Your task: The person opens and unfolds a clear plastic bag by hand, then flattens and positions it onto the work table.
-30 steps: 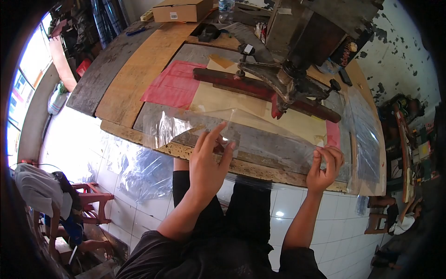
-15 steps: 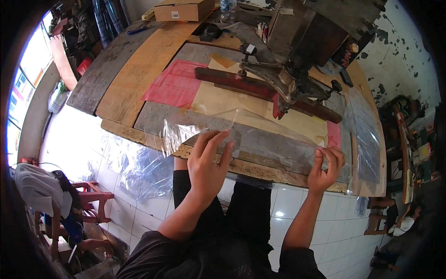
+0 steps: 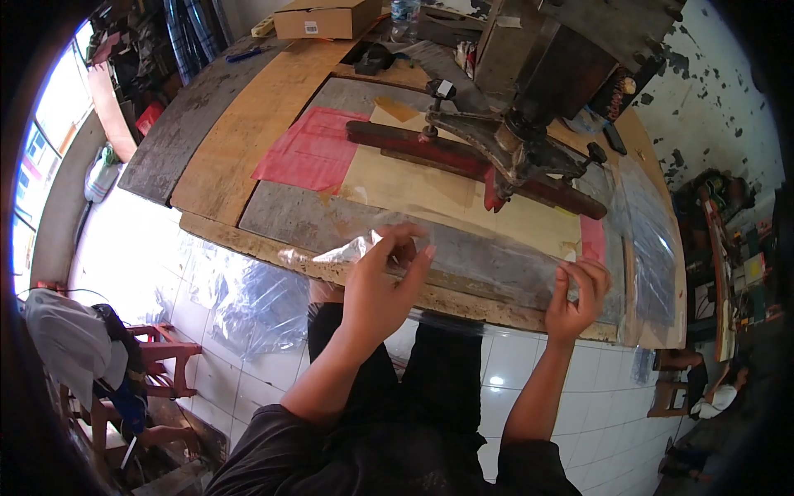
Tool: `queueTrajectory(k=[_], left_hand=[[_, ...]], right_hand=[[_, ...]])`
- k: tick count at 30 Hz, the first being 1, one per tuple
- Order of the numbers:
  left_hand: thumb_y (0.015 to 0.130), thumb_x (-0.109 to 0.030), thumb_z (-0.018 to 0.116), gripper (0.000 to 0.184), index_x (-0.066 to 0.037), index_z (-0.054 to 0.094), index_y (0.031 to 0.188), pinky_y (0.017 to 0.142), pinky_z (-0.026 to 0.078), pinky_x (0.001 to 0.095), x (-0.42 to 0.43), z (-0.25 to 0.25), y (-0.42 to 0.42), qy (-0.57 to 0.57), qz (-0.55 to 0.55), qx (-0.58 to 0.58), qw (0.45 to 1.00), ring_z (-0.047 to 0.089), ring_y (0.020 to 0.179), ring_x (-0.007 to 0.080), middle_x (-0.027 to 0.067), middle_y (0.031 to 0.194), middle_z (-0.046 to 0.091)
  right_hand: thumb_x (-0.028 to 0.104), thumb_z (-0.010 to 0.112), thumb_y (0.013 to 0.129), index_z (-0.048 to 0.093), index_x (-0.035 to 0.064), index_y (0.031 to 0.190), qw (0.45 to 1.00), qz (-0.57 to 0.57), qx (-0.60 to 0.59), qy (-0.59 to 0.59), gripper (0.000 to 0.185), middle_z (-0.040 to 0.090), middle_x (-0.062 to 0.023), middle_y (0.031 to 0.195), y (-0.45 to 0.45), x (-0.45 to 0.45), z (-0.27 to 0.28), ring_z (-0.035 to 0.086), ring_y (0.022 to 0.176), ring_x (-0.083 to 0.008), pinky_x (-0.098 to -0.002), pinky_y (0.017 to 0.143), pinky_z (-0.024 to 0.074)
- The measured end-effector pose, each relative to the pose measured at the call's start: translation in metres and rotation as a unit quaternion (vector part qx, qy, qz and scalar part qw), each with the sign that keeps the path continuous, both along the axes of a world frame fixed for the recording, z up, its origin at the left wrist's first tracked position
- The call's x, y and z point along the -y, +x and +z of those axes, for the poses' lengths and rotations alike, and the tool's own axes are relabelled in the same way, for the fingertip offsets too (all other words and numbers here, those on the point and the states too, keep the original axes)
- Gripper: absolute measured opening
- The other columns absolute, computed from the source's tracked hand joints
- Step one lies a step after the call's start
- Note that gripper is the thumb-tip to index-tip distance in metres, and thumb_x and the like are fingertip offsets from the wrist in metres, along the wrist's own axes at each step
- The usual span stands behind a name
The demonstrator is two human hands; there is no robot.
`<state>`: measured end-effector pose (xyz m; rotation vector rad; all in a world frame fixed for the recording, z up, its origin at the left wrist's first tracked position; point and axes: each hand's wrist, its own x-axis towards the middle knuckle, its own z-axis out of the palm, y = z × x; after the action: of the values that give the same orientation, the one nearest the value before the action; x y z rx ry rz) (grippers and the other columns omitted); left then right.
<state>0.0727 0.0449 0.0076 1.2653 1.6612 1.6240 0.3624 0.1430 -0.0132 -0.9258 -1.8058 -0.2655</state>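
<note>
A thin, clear plastic sheet (image 3: 496,254) stretches between my two hands above the front of the worktable. My left hand (image 3: 376,285) has its fingers curled on the sheet's left part, where the film bunches up and shines. Over at the right, my right hand (image 3: 576,299) pinches the sheet's other end between thumb and fingertips. Beyond the hands lies a cream-coloured sheet (image 3: 397,178) on a grey metal plate (image 3: 289,207), with a pink sheet (image 3: 306,149) at its left. A heavy reddish metal bar (image 3: 413,140) of a press sits across the cream sheet.
Clear plastic bags (image 3: 653,264) lie on the table's right side. More plastic film (image 3: 256,310) hangs or lies below the left front edge. A cardboard box (image 3: 327,18) stands at the back. One person (image 3: 74,347) sits at the lower left, another (image 3: 715,401) at the right.
My left hand has curled its fingers and shifted slightly right, drawing the plastic's left part down and together. My right hand keeps its pinch and has barely moved.
</note>
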Motion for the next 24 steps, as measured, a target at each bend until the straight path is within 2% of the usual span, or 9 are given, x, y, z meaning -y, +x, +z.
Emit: queueTrajectory(k=[2, 6, 8, 11, 15, 17, 18, 23, 24], left_hand=[[0.099, -0.010, 0.075, 0.018, -0.002, 0.070, 0.115, 0.084, 0.053, 0.0311, -0.002, 0.000, -0.004, 0.004, -0.027, -0.085, 0.996, 0.067, 0.091, 0.0157, 0.0048, 0.095, 0.070], [0.103, -0.013, 0.070, 0.017, 0.000, 0.070, 0.115, 0.091, 0.053, 0.0353, 0.004, 0.007, -0.014, 0.039, -0.103, -0.042, 0.993, 0.070, 0.099, 0.0236, 0.0117, 0.096, 0.070], [0.106, -0.018, 0.067, 0.021, -0.001, 0.070, 0.117, 0.100, 0.050, 0.0361, 0.016, 0.026, -0.021, -0.078, -0.227, 0.004, 0.971, 0.069, 0.110, 0.0231, 0.0112, 0.108, 0.072], [0.108, -0.025, 0.063, 0.029, 0.003, 0.069, 0.113, 0.106, 0.047, 0.0334, 0.022, -0.022, -0.031, -0.120, -0.275, 0.144, 0.943, 0.067, 0.121, 0.0238, 0.0124, 0.129, 0.073], [0.106, -0.019, 0.060, 0.019, -0.001, 0.059, 0.104, 0.097, 0.051, 0.0425, 0.023, -0.016, -0.045, -0.043, -0.328, 0.044, 0.943, 0.067, 0.113, 0.0315, 0.0161, 0.130, 0.065], [0.105, -0.021, 0.049, 0.018, -0.003, 0.051, 0.104, 0.107, 0.051, 0.0491, 0.026, -0.005, -0.043, -0.057, -0.457, 0.455, 0.762, 0.059, 0.136, 0.0505, 0.0316, 0.146, 0.058], [0.103, -0.018, 0.042, 0.014, -0.005, 0.044, 0.101, 0.112, 0.050, 0.0551, 0.028, 0.006, -0.047, -0.060, -0.474, 0.406, 0.779, 0.051, 0.138, 0.0655, 0.0471, 0.149, 0.047], [0.103, -0.022, 0.043, 0.019, -0.005, 0.042, 0.095, 0.115, 0.046, 0.0557, 0.023, -0.003, -0.054, -0.014, -0.562, 0.410, 0.718, 0.067, 0.116, 0.0652, 0.0571, 0.146, 0.042], [0.104, -0.022, 0.045, 0.019, -0.004, 0.045, 0.099, 0.120, 0.039, 0.0573, 0.020, -0.008, -0.052, 0.037, -0.610, 0.411, 0.676, 0.061, 0.126, 0.0626, 0.0524, 0.153, 0.039]], right_hand=[[0.009, 0.083, 0.089, 0.077, 0.0094, 0.098, 1.000, -0.002, 0.012, 0.000, 0.011, 0.070, -0.0049, 0.102, -0.001, 0.000, 0.001, 0.066, 0.105, -0.0274, -0.0430, 0.101, 0.0439], [0.010, 0.084, 0.088, 0.077, 0.0100, 0.099, 1.000, -0.006, 0.013, -0.011, 0.013, 0.070, -0.0049, 0.106, 0.000, -0.001, 0.003, 0.066, 0.108, -0.0280, -0.0435, 0.102, 0.0438], [0.011, 0.084, 0.088, 0.077, 0.0101, 0.100, 1.000, -0.009, 0.019, -0.013, 0.014, 0.070, -0.0049, 0.107, 0.001, -0.001, 0.007, 0.066, 0.108, -0.0286, -0.0436, 0.103, 0.0437], [0.014, 0.086, 0.086, 0.078, 0.0099, 0.104, 0.997, 0.018, 0.060, -0.052, 0.021, 0.071, -0.0053, 0.109, 0.006, 0.002, 0.024, 0.066, 0.108, -0.0285, -0.0440, 0.104, 0.0436], [0.007, 0.087, 0.080, 0.077, 0.0085, 0.107, 0.975, 0.060, 0.122, -0.175, 0.028, 0.071, -0.0058, 0.107, 0.026, 0.018, 0.057, 0.066, 0.106, -0.0278, -0.0442, 0.101, 0.0448], [0.003, 0.087, 0.078, 0.077, 0.0078, 0.107, 0.963, 0.042, 0.137, -0.229, 0.030, 0.071, -0.0063, 0.105, 0.042, 0.024, 0.064, 0.066, 0.105, -0.0274, -0.0439, 0.098, 0.0463], [-0.001, 0.085, 0.078, 0.076, 0.0067, 0.106, 0.958, 0.029, 0.151, -0.241, 0.030, 0.071, -0.0067, 0.103, 0.050, 0.026, 0.068, 0.066, 0.102, -0.0272, -0.0429, 0.093, 0.0482], [-0.010, 0.081, 0.079, 0.075, 0.0039, 0.102, 0.978, -0.009, 0.125, -0.169, 0.027, 0.068, -0.0087, 0.096, 0.060, 0.038, 0.072, 0.065, 0.090, -0.0263, -0.0393, 0.078, 0.0519], [-0.012, 0.079, 0.080, 0.074, 0.0035, 0.101, 0.988, -0.034, 0.111, -0.101, 0.026, 0.067, -0.0093, 0.096, 0.062, 0.038, 0.071, 0.065, 0.088, -0.0265, -0.0388, 0.077, 0.0523]])
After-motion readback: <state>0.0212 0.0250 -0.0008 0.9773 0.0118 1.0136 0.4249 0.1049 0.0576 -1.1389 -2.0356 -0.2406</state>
